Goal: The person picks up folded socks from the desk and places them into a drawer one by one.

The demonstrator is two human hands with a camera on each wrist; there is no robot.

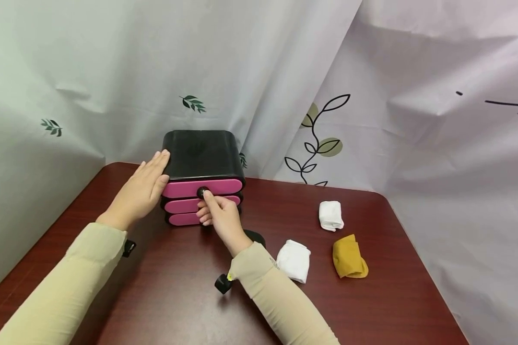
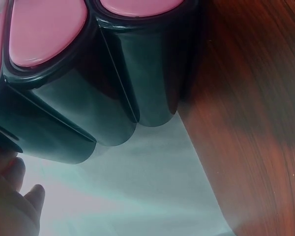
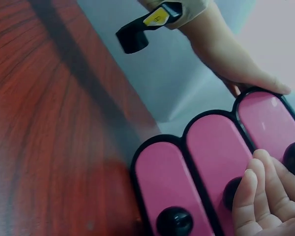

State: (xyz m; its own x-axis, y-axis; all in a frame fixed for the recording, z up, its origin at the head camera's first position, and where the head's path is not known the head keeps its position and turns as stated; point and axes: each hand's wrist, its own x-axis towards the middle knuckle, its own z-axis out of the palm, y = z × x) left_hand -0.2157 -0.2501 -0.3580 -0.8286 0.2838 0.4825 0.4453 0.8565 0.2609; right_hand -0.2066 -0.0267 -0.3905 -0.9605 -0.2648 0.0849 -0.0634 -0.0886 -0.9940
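A small black drawer cabinet [image 1: 200, 153] with three pink drawer fronts stands at the back of the table. My left hand [image 1: 140, 191] lies against its left side near the top edge, fingers straight. At the top drawer, my right hand [image 1: 222, 218] pinches the round black knob [image 1: 201, 192] between thumb and fingers. In the right wrist view the other fingers [image 3: 255, 184] curl in front of the middle drawer, partly covering its knob [image 3: 229, 193]. The bottom knob [image 3: 174, 221] shows uncovered. All three drawers look closed.
To the right on the dark red table [image 1: 172, 287] lie two folded white cloths [image 1: 294, 261] [image 1: 330, 215] and a folded mustard cloth [image 1: 348, 257]. A pale curtain [image 1: 134, 62] with leaf prints hangs right behind the cabinet. Black camera mounts [image 1: 223, 283] sit on the wrists.
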